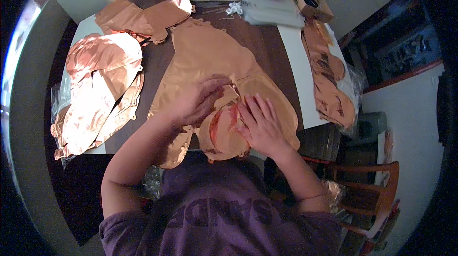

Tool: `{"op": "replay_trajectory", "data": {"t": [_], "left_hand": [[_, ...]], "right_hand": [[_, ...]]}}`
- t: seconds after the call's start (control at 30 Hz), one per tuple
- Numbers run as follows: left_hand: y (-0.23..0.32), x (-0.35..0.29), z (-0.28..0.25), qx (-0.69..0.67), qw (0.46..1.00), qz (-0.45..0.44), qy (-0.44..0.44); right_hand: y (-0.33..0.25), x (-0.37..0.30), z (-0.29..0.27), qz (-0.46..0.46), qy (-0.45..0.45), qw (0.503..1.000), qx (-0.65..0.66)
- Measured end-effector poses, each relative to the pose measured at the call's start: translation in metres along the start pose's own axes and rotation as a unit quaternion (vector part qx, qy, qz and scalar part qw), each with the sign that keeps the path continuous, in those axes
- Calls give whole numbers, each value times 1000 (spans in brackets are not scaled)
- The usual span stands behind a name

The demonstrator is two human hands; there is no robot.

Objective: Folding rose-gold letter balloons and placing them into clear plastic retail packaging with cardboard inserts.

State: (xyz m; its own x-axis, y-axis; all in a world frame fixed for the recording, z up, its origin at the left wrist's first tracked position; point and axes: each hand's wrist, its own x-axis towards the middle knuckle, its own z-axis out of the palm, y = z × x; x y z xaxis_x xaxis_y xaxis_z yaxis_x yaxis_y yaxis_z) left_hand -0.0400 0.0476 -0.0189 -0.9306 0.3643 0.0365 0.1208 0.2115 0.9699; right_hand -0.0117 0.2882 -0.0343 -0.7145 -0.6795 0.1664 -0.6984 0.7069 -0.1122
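A large flat, uninflated copper-coloured foil balloon (210,48) is spread over the middle of the brown table, its near end folded toward me. My left hand (206,97) is over its centre, fingers drawn together at a crease in the foil; their tips are partly hidden. Beside it, my right hand (261,121) lies with fingers stretched out on the balloon, pressing near the rounded, reddish-shaded folded part (223,129). That folded part hangs close to the table's near edge, in front of my shirt.
Shiny flat foil balloons (102,74) lie on the left, with another one (148,20) at the far left. More folded foil (327,74) rests on the right. White ribbon rolls (234,9), clear plastic bags (269,3) and an open box (311,5) are at the back. A wooden chair (367,184) stands at right.
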Motion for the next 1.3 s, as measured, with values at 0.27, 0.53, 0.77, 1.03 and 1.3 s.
{"op": "replay_trajectory", "data": {"t": [0.27,0.53,0.77,1.03,1.3], "left_hand": [[-17,-3,38,409,885,217,-52],[-17,-5,28,412,885,205,-65],[-15,-5,27,425,881,195,-72],[-10,-12,19,403,889,214,49],[-16,-28,6,450,883,118,59]], "right_hand": [[3,-1,2,8,-18,1000,2],[-4,-44,-8,-55,-60,996,41],[1,-54,1,-118,39,992,0],[2,-46,-12,-149,62,987,3],[32,18,-70,16,-97,920,379]]}}
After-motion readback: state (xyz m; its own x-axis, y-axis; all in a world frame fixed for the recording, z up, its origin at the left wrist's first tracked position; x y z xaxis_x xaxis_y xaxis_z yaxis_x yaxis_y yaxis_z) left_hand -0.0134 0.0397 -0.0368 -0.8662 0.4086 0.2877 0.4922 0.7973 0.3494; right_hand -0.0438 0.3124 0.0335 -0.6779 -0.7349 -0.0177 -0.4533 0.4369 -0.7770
